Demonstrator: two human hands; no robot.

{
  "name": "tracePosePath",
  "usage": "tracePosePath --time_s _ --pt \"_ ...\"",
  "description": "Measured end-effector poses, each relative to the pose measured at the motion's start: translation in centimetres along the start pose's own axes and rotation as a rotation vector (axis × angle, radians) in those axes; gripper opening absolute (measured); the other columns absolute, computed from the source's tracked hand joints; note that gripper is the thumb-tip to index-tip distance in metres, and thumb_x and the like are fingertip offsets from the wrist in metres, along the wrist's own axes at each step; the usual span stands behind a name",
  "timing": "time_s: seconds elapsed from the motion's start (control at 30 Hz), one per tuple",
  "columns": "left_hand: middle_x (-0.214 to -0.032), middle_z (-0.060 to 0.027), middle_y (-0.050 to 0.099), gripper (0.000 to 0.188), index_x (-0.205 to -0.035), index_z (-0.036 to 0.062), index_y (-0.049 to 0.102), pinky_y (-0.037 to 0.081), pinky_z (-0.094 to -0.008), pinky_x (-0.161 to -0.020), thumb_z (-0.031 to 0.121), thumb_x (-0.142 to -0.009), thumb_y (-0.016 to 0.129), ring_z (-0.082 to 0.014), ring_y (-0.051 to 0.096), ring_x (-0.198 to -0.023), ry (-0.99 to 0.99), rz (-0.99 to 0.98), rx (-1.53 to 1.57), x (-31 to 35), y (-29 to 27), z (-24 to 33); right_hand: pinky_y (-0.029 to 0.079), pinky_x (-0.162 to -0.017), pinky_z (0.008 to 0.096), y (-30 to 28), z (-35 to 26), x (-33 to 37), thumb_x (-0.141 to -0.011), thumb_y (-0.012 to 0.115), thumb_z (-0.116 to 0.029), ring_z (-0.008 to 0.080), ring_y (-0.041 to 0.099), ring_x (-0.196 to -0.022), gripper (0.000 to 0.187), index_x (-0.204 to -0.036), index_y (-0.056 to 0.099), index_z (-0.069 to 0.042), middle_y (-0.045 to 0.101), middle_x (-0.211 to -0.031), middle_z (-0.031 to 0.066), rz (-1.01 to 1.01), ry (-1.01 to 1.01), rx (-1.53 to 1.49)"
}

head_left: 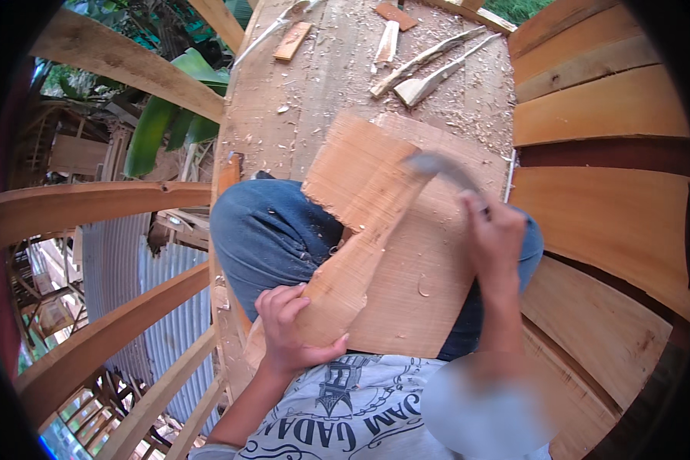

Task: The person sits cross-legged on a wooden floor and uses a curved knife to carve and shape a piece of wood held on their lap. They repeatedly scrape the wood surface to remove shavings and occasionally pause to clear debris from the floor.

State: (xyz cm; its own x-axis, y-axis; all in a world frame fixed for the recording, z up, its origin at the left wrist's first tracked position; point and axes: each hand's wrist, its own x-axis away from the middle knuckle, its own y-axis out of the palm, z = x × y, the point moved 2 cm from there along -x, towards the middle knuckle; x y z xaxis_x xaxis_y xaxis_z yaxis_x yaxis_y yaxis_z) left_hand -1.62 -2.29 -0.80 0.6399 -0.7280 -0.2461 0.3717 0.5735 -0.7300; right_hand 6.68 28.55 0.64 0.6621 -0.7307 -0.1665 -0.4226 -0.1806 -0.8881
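My left hand [290, 326] is closed on the near end of a notched wooden piece [364, 180]. The piece has a broad far end, a cut-out on its left side and a narrower near part. It rests slanting across a wide flat board [422, 284] that lies over my lap. In my right hand [494, 234], fingers wrapped round the handle, is a curved knife [446, 166], smeared by motion. Its blade is at the right edge of the piece's broad end; whether it touches the wood I cannot tell. My right fist mostly hides the handle.
Two roughly carved sticks [429, 69], small wood scraps [292, 41] and many shavings lie on the plank floor [314, 100] ahead. A plank wall [602, 107] stands close on the right; wooden rails [107, 198] run along the left. My bent knees [272, 230] flank the board.
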Motion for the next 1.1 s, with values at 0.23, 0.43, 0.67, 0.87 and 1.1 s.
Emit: tracePosePath --time_s 0.23,0.43,0.67,0.87,1.1 --pt "-0.109 -0.0136 0.053 0.077 -0.112 0.0085 0.045 0.035 -0.0472 -0.088 0.041 -0.053 0.082 -0.0316 0.051 -0.097 -0.006 -0.008 0.001 0.2 -0.1 -0.1 0.041 -0.046 0.0401 -1.7 -0.5 1.4 -0.084 0.069 -0.044 0.0327 0.053 -0.048 0.048 -0.062 0.054 -0.004 0.053 -0.055 0.015 -0.086 -0.113 -0.076" --pt "-0.107 -0.0137 0.053 0.076 -0.111 0.008 0.046 0.035 -0.0472 -0.087 0.039 -0.052 0.083 -0.0313 0.051 -0.096 -0.025 -0.004 0.0 0.2 0.0 -0.1 0.038 -0.042 0.038 -0.2 -1.2 0.6 -0.078 0.072 -0.05 0.0294 0.052 -0.045 0.055 -0.056 0.048 -0.006 0.048 -0.05 0.0122 -0.11 -0.18 0.081" --pt "-0.108 -0.0139 0.053 0.076 -0.111 0.0077 0.046 0.035 -0.0467 -0.087 0.038 -0.052 0.083 -0.0312 0.051 -0.096 -0.002 -0.013 -0.016 0.0 0.1 0.1 0.04 -0.043 0.0383 -0.1 -2.6 2.0 -0.081 0.07 -0.049 0.0309 0.054 -0.046 0.053 -0.057 0.048 -0.006 0.05 -0.05 0.0122 -0.138 -0.256 -0.025" --pt "-0.108 -0.0139 0.053 0.076 -0.11 0.0076 0.046 0.035 -0.0468 -0.087 0.039 -0.052 0.083 -0.0314 0.051 -0.097 -0.033 0.003 -0.018 0.2 0.0 -0.1 0.041 -0.042 0.0369 0.6 -1.6 0.8 -0.08 0.071 -0.047 0.0283 0.056 -0.046 0.05 -0.059 0.051 -0.007 0.053 -0.053 0.0114 -0.081 -0.201 -0.054" --pt "-0.109 -0.0145 0.052 0.077 -0.111 0.0072 0.045 0.035 -0.0468 -0.088 0.038 -0.052 0.083 -0.0314 0.049 -0.097 -0.003 -0.013 -0.023 -0.1 0.3 0.0 0.042 -0.043 0.037 0.0 -1.1 0.4 -0.083 0.069 -0.047 0.0267 0.056 -0.046 0.047 -0.061 0.053 -0.008 0.053 -0.051 0.0093 -0.109 -0.171 0.044"
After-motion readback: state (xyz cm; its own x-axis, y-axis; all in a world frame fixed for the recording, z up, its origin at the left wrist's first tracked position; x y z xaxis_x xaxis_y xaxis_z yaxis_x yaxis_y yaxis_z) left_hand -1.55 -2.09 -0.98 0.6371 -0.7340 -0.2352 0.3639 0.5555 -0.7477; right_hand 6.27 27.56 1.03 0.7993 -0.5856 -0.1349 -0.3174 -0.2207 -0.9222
